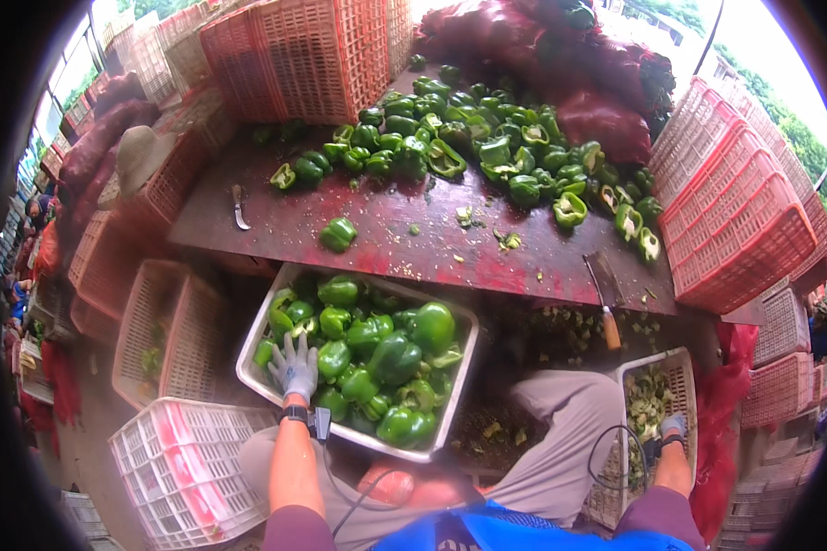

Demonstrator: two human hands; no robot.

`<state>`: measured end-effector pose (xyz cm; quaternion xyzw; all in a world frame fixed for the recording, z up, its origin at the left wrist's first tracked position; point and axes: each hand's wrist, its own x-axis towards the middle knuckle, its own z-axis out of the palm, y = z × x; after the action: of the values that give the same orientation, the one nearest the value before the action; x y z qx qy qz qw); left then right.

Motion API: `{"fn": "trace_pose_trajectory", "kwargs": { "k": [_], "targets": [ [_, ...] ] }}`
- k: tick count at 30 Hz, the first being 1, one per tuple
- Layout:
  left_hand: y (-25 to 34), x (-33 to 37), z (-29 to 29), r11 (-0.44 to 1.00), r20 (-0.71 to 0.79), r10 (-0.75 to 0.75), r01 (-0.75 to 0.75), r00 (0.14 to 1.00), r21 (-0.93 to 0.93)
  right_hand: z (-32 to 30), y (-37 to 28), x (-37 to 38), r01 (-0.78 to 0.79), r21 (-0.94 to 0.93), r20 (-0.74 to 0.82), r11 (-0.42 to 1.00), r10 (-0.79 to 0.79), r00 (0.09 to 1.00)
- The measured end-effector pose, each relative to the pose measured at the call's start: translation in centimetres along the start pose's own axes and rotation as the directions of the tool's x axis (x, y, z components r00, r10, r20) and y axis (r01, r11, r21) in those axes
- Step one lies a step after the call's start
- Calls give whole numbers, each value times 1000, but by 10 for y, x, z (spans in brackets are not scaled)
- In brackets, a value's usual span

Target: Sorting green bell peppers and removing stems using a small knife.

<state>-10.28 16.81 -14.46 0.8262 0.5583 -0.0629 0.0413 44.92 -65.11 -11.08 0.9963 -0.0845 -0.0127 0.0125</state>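
My left hand (295, 369), in a grey glove, lies with fingers spread on the green bell peppers (396, 356). These peppers fill a white plastic crate (450, 432) in front of me, some whole and some cut. My right hand (674, 425), also gloved, is low at the right, over a pale crate (634, 367) of pepper cores and trimmings (648, 397). Its fingers are too small and partly hidden to show whether they grip anything. A knife with a wooden handle (610, 329) lies at the table's near edge, and a small curved knife (239, 208) rests at the table's left.
On the dark red table (285, 230) lies a heap of cut green peppers (487, 129), with red mesh sacks (606, 119) behind. Stacked pink crates (735, 220) flank the right, others (303, 60) the back left. A white crate (179, 464) tilts beside my left knee.
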Motion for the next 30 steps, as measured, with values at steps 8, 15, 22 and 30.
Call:
{"fn": "trace_pose_trajectory", "kwargs": {
  "k": [8,15,22,30],
  "targets": [
    [-21,13,9,999,5,-2,2,1000,36,-84,-347,35,596,257,-167,761,-573,803],
    [-19,7,13,999,-39,39,-39,998,-1,-156,-775,-110,906,282,-205,316,-902,379],
    [-17,-2,11,997,-77,83,-82,994,17,-119,-921,-93,739,155,-130,656,-728,673],
    [-1,10,11,993,-86,99,-104,991,-56,-75,-832,-50,517,817,-130,256,-791,597]
  ]
}}
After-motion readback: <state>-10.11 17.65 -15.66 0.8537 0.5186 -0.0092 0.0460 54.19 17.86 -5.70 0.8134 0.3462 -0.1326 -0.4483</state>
